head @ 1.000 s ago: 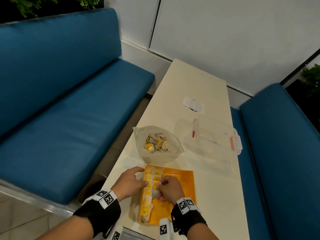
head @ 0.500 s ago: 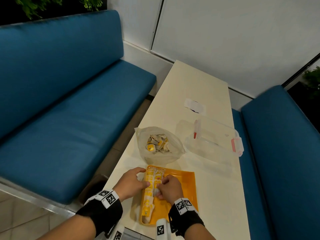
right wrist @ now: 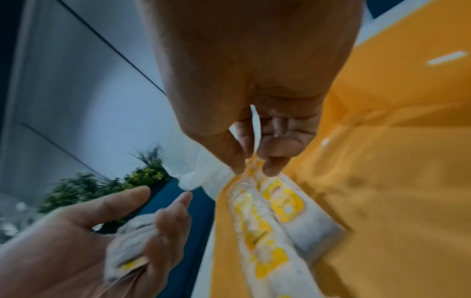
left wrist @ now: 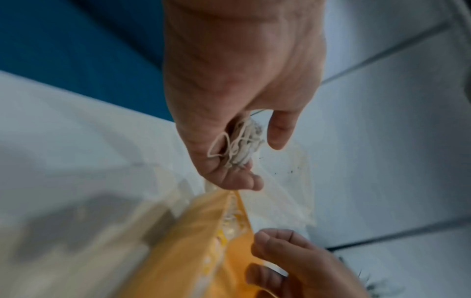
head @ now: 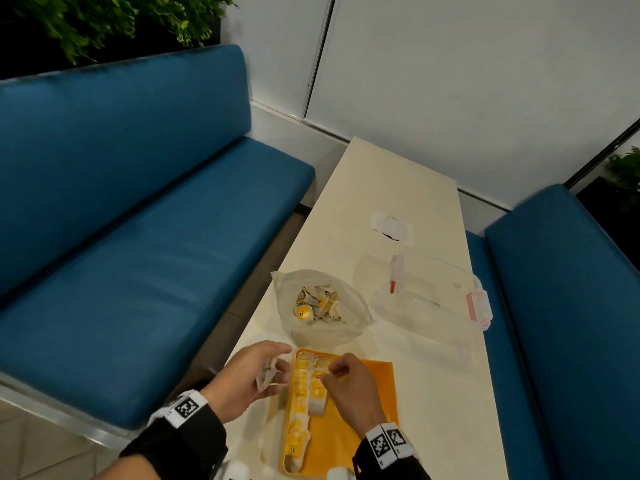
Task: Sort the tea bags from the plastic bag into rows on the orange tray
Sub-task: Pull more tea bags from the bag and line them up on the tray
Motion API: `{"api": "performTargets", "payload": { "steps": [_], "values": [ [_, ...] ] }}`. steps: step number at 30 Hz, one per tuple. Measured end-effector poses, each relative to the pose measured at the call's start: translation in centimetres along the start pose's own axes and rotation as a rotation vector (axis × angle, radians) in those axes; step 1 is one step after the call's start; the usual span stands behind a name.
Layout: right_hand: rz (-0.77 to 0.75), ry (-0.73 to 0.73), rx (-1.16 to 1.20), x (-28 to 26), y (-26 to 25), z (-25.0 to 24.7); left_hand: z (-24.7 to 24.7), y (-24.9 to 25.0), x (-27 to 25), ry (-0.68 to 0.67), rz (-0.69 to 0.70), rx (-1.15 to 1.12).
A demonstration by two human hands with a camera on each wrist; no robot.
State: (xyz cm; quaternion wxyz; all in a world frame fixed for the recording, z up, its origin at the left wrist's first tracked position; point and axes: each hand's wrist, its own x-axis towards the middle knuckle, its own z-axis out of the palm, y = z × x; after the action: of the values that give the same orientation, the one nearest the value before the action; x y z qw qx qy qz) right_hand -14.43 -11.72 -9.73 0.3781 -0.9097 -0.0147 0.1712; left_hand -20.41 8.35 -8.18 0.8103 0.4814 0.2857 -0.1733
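Tea bags (head: 298, 403) lie in one finished row along the left side of the orange tray (head: 377, 393), on the tabletop (head: 398, 188). Right hand (head: 349, 382), grip nearly closed: thumb and forefinger pinch what looks like the yellow tag (right wrist: 254, 167) of the bag starting a second row (head: 318, 393), likely to square it against the first. Just left of that grip, off the tray's edge, the left hand (head: 249, 375) holds a bundled tea bag (left wrist: 242, 145) with loose string, fingers curled round it, index finger extended; probably kept ready as the next one to lay down. Beyond both grips, the plastic bag (head: 320, 306) sits open, more tea bags inside. Most of the tray is bare.
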Motion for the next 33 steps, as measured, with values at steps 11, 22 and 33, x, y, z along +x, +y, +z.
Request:
{"api": "performTargets", "payload": {
  "steps": [11,22,33],
  "values": [
    [-0.563,-0.096,0.009,-3.3,-6.6,-1.6,2.6,2.9,-0.2,-0.083,-0.007,-0.342],
    [-0.592,0.020,0.048,-2.7,-5.7,-1.0,4.3,3.1,-0.9,-0.164,-0.075,-0.528],
    [-0.630,0.052,0.086,-1.9,-6.0,-1.7,4.4,3.2,-1.1,-0.169,-0.053,-0.545]
  ]
}}
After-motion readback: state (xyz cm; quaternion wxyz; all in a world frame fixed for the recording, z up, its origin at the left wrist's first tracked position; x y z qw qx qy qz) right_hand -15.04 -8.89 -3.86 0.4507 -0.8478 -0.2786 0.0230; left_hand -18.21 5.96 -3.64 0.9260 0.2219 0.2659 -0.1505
